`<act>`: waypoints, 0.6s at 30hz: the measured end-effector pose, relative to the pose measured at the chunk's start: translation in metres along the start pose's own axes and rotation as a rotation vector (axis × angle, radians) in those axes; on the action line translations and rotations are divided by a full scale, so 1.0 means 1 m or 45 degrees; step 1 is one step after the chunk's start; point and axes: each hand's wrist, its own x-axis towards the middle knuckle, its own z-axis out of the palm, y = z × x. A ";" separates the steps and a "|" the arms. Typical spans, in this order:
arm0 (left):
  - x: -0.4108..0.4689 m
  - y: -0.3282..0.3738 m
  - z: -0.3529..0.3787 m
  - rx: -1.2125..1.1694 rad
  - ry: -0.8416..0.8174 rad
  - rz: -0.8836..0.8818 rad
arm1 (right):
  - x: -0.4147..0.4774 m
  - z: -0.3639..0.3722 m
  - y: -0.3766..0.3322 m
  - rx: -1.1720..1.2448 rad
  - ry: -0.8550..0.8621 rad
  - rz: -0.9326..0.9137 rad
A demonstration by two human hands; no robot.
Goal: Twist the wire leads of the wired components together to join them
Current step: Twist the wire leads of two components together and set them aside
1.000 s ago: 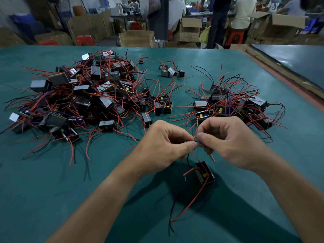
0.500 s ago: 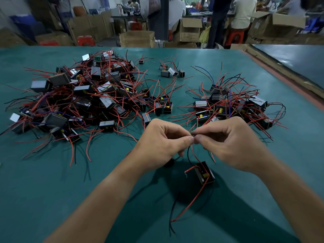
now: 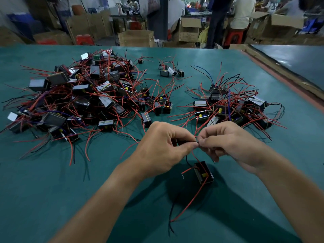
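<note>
Head | left hand (image 3: pixel 163 148), right hand (image 3: pixel 229 146) each pinch red wire leads (image 3: pixel 193 155) | black component (image 3: pixel 204 172), yellow spot, below.

Nothing legible: no text, label, brand, number or sign can be read. The cardboard boxes (image 3: pixel 135 38) beyond the far edge of the table (image 3: pixel 52 190) are too blurred to tell. The faces of the wired components (image 3: pixel 82 88) heaped on the table are too small to make out any marking.
</note>
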 end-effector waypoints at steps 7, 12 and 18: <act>0.003 0.002 -0.004 -0.358 -0.033 -0.353 | 0.000 -0.001 0.004 -0.155 0.121 -0.289; 0.004 0.004 -0.007 -0.520 -0.028 -0.463 | 0.000 0.002 0.006 -0.357 0.251 -0.548; 0.006 0.006 -0.007 -0.576 -0.012 -0.512 | -0.001 0.003 0.006 -0.452 0.312 -0.661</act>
